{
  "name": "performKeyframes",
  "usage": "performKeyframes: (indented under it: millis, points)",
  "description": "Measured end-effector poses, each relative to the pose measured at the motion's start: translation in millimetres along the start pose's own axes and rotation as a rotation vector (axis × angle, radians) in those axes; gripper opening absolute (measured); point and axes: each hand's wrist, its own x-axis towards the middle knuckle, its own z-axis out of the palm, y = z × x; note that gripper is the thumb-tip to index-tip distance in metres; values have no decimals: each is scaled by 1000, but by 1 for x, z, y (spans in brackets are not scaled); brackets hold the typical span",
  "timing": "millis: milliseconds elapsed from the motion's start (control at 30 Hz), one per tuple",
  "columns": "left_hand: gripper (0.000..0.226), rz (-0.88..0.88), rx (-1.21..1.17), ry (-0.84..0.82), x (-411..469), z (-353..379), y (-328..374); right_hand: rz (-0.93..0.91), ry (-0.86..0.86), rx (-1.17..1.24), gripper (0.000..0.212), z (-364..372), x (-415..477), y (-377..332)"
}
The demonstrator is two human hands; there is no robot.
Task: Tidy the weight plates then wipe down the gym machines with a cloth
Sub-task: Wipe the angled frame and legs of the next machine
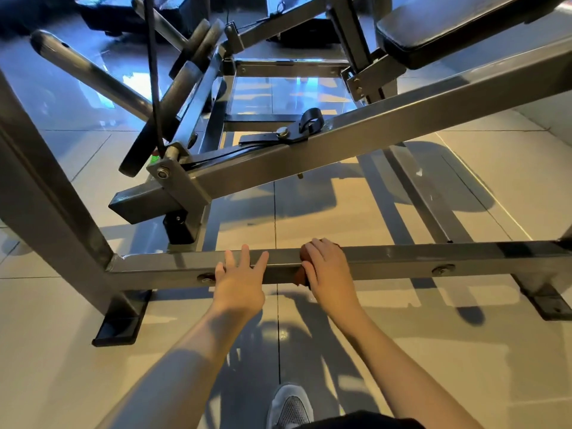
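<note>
My right hand (328,270) curls over the brown cloth (305,253) and presses it onto the gym machine's low crossbar (433,257) — the cloth covers the bar's top and near face. My left hand (240,281) lies just beside it on the same bar, fingers straight, holding nothing. Weight plates (182,97) sit on the machine beyond — far left.

Crossbar (402,257) blocks low; floor (325,212) beyond, under slanted beam (402,119), seems open.
</note>
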Motion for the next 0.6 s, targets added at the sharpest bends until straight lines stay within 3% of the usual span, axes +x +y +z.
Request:
performKeyframes:
  millis: [67,133,233,333,500,600]
  points:
    - [73,25,-30,9,3,-1,4,-60,-152,16,27,-13,12,18]
    - [73,37,-35,22,3,-2,5,118,-207,17,28,-25,21,44]
    - [72,18,-32,49,1,0,7,401,17,6,31,-30,15,60]
    - [74,-2,-43,45,1,0,11,307,48,-161,31,-12,6,37]
    - [76,-16,-82,26,4,-3,13,-65,-190,-48,29,-11,12,26]
    - [75,-15,-76,23,4,-5,13,25,-260,45,25,-29,18,50]
